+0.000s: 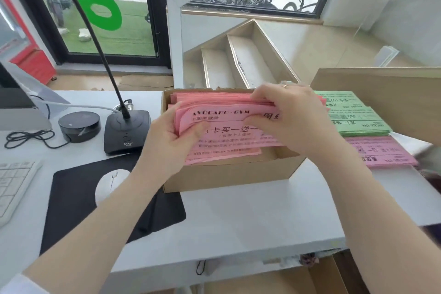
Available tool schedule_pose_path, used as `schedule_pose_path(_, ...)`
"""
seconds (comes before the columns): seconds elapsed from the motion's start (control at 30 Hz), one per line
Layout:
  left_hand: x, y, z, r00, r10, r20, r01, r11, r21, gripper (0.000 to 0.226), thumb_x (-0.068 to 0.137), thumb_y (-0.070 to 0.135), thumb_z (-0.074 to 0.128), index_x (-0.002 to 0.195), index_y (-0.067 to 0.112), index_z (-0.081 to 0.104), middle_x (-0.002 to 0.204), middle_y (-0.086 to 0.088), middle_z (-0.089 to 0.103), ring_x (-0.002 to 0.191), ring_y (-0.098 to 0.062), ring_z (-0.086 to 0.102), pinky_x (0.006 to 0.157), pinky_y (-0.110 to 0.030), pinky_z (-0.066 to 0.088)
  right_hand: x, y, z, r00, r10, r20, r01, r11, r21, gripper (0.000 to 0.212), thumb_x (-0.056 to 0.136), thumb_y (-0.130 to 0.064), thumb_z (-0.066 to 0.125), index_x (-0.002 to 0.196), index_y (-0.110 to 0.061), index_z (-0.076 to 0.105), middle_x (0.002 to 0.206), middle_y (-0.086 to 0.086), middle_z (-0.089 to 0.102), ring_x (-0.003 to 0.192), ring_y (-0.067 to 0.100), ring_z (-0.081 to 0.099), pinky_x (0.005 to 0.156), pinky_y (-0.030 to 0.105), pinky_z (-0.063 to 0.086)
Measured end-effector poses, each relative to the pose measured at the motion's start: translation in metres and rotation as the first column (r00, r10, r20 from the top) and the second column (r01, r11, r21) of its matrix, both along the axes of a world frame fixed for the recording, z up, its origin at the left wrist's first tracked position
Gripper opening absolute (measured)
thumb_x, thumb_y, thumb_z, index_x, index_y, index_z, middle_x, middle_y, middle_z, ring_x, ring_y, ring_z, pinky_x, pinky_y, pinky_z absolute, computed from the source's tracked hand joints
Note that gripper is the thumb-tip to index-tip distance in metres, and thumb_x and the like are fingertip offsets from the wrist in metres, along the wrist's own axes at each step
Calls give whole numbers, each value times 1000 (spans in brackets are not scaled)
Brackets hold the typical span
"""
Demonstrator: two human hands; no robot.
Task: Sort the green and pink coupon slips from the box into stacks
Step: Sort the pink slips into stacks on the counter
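Pink slips (222, 136) fill the box (229, 174); left hand (171, 141) pinches their nine-o'clock edge, right hand (293, 117) pinches top sheets. Green stack (353, 114) lies at three o'clock.

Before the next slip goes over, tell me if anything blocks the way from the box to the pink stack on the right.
Only the box wall on its right side lies between; the pink slips held by the left hand and right hand must lift over it. Beyond it, the pink stack lies uncovered, in front of the green stack.
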State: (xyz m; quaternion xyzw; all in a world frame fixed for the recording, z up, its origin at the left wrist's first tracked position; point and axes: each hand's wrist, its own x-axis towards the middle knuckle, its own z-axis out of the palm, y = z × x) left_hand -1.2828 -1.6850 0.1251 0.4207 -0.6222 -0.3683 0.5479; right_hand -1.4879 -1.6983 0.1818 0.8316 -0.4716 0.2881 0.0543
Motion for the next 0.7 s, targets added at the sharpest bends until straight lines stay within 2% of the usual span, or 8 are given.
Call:
schedule_pose_path(0.1,-16,32,-8,997,-26,-77,28,999,19,32,77,23,67,93,50,64,95,18,70,96,-7,65,81,-28,53,-29,32,2,988,-106,-113,118,988,104,27,74,-33,69,93,-16,63,69,-8,49,69,23,48,63,30,32)
schedule_pose_path(0.2,-26,56,-42,989,-34,-144,60,982,178,27,79,13,68,99,31,65,96,10,72,95,-10,67,79,-28,55,-49,57,-30,975,-130,-179,172,954,245,18,76,-21,64,94,-19,63,83,-2,62,80,28,56,61,33,41)
schedule_pose_path(0.33,-30,77,-84,1000,5,22,-12,943,333,29,85,1,61,94,29,64,86,17,72,85,0,66,72,-14,50,-55,71,-84,948,-58,-312,170,922,347,21,83,-22,56,103,-22,61,101,-4,65,94,24,58,71,31,42)
schedule_pose_path(0.4,-31,83,-96,999,32,-11,-25,920,391,26,87,2,58,95,26,64,87,15,72,86,0,66,75,-14,50,-55,73,-101,952,-59,-301,167,923,346,21,86,-24,56,106,-21,61,103,-4,65,98,22,57,73,31,40)
schedule_pose_path(0.47,-34,88,-103,997,64,-43,-40,906,422,25,89,2,55,102,22,64,96,8,72,95,-9,65,84,-24,51,-58,74,-110,970,-96,-224,175,914,366,20,85,-24,59,104,-19,62,101,-2,66,96,22,57,74,32,42)
schedule_pose_path(0.57,-37,93,-108,991,95,-89,-48,903,428,27,90,2,53,104,22,64,99,6,71,98,-13,65,86,-30,50,-70,78,-116,988,-143,60,94,861,500,12,81,-16,64,93,-17,65,85,-6,65,82,15,58,72,30,48)
schedule_pose_path(0.63,-37,96,-105,991,104,-87,-58,906,420,31,88,-2,54,100,24,64,93,9,72,92,-8,65,81,-26,49,-82,84,-120,952,-160,261,-14,829,559,16,79,-7,65,88,-20,65,78,-12,64,73,5,58,69,21,48)
schedule_pose_path(0.7,-36,97,-102,989,118,-89,-72,910,407,36,86,-7,54,100,24,62,94,8,71,90,-7,64,80,-25,49,-92,90,-126,860,-233,453,-105,790,604,23,78,-2,65,88,-22,63,83,-13,65,75,-2,59,70,13,48)
